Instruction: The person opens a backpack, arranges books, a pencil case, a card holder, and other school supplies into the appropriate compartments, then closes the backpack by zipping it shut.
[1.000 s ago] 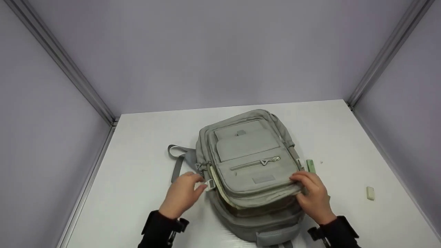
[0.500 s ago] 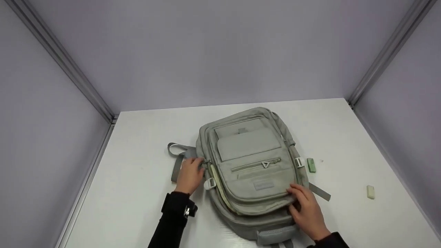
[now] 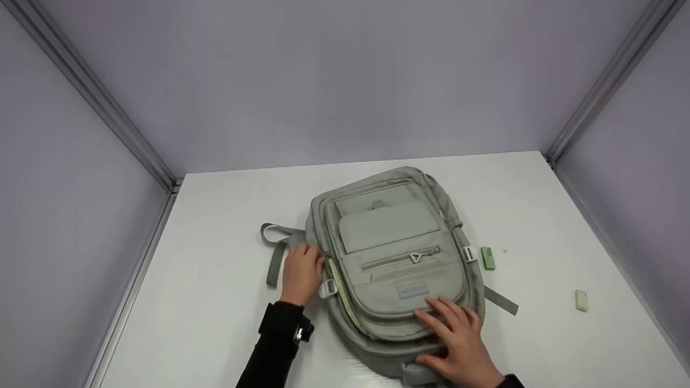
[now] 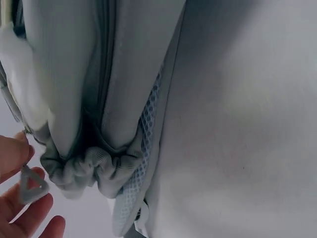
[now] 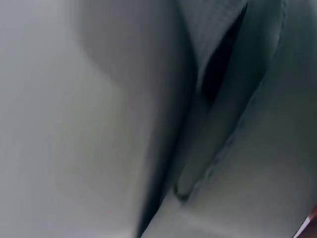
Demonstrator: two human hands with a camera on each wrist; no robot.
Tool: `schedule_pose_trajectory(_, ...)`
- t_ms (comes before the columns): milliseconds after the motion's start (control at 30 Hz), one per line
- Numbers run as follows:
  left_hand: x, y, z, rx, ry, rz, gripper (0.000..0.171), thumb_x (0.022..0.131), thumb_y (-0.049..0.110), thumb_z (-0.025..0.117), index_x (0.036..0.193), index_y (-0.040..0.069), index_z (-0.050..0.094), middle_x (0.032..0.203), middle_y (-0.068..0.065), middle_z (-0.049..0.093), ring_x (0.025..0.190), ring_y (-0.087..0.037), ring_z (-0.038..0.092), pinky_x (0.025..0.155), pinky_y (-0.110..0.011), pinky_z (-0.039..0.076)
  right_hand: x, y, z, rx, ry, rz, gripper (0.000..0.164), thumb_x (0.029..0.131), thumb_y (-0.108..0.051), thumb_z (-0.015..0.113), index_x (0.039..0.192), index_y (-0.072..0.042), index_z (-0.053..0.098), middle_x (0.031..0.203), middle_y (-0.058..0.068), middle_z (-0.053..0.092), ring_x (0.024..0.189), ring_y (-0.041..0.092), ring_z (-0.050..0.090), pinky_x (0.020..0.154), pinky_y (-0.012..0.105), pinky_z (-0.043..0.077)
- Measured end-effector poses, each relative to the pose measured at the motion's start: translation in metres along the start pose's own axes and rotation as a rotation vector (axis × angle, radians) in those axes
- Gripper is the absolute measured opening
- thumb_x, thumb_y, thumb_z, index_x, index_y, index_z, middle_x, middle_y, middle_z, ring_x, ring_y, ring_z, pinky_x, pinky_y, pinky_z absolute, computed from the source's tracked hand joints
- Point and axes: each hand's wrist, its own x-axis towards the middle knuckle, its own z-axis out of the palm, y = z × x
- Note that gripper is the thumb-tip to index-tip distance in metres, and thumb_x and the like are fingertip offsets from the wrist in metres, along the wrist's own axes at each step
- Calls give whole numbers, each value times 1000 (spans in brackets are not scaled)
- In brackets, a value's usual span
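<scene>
Backpack [image 3: 391, 253] fills both wrist views — right one blurred, unreadable.

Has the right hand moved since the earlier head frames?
Yes. The right hand slid from the backpack's right edge inward, onto its front flap.

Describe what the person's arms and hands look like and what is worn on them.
Both hands are bare, with no gloves or rings visible. The left hand comes out of a long black sleeve, with a black strap carrying a small metallic piece at the wrist. At the right hand, only a sliver of dark cuff shows.
</scene>
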Motion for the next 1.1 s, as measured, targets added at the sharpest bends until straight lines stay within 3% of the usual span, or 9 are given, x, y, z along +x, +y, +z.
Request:
schedule_pose_trajectory(167,-14,8,-8,80,25,55,16,86,14,74,84,8,59,78,-8,63,74,-28,60,66,-40,45,6,-8,1,-60,-62,46,85,56,-41,93,135,-33,60,138,9,55,127,27,44,85,51,41)
schedule_pose_trajectory(333,-34,20,-22,79,-7,84,17,85,11,75,83,10,58,74,-5,61,68,-23,58,63,-36,43,10,-12,3,-74,-60,72,79,57,-35,94,130,-32,63,134,8,56,120,29,51,80,51,49)
schedule_pose_trajectory(500,-53,35,-37,44,-46,107,20,83,10,77,79,11,57,71,-2,58,65,-20,56,61,-33,42,12,-12,3,-80,-44,62,79,58,-35,94,130,-32,63,134,8,56,120,28,52,84,49,51)
schedule_pose_trajectory(733,-75,56,-54,-17,-169,93,20,85,11,75,79,11,56,71,0,59,66,-17,56,60,-29,39,12,-12,2,-71,-52,62,79,60,-36,92,132,-32,62,134,9,56,120,29,52,85,49,51)
schedule_pose_trajectory(1100,-104,85,-60,-48,-133,191,24,80,13,77,74,15,54,65,5,49,59,-12,48,56,-21,31,11,-13,3,-68,-51,87,76,61,-35,92,131,-31,63,134,9,56,121,29,51,88,50,50)
